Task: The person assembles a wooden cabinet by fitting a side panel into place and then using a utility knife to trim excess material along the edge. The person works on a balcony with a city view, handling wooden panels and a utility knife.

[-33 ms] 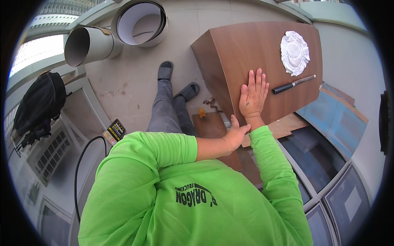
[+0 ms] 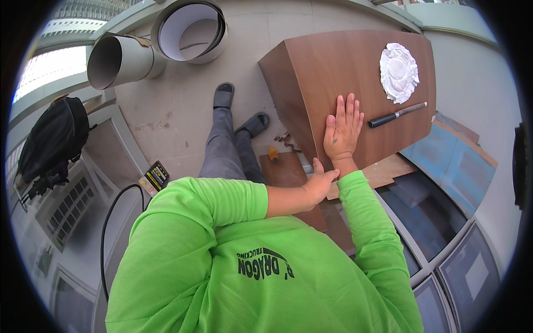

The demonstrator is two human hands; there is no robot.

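Observation:
My right hand (image 2: 341,136) lies flat, fingers stretched out, on the brown wood-faced top of a box-like cabinet (image 2: 344,61). Just below it, by the cabinet's near corner, is my left hand (image 2: 319,186). Its thumb stands apart from the fingers, which reach close to my right wrist; I see nothing in it. To the right of my right hand rests a black-handled tool with a narrow metal blade (image 2: 397,114). Beyond that tool a crumpled, roundish white cloth or paper (image 2: 398,73) sits on the same top.
Two rolled sheets (image 2: 191,33) (image 2: 119,62) stand at the far left. A yellow-handled tool (image 2: 273,154) is on a brown board (image 2: 283,172) near my feet. At left are a black bag (image 2: 55,136) and a black cable (image 2: 104,238). Glazed panels (image 2: 425,205) lie at right.

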